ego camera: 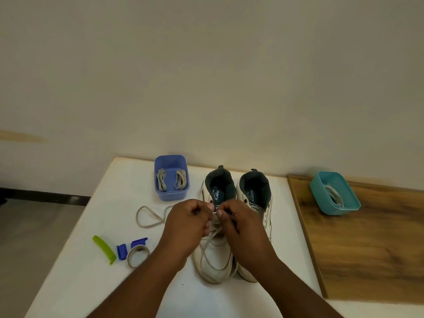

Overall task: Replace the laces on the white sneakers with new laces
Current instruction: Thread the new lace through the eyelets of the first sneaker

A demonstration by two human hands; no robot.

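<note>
While pinching lace, both hands.

Soft, even indoor light, moderately dim, with a warm yellowish cast on the wall. No hard glare; only faint, diffuse shadows under the sneakers and forearms. Wide-angle bending of straight lines toward the edges, plain along the table border. Slight softness overall, stronger smear on the wood board at right.

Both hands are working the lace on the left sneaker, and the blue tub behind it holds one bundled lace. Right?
Not quite: the head view shows two bundled laces in the blue tub. Both hands, left and right, do work the lace on the left sneaker.
</note>
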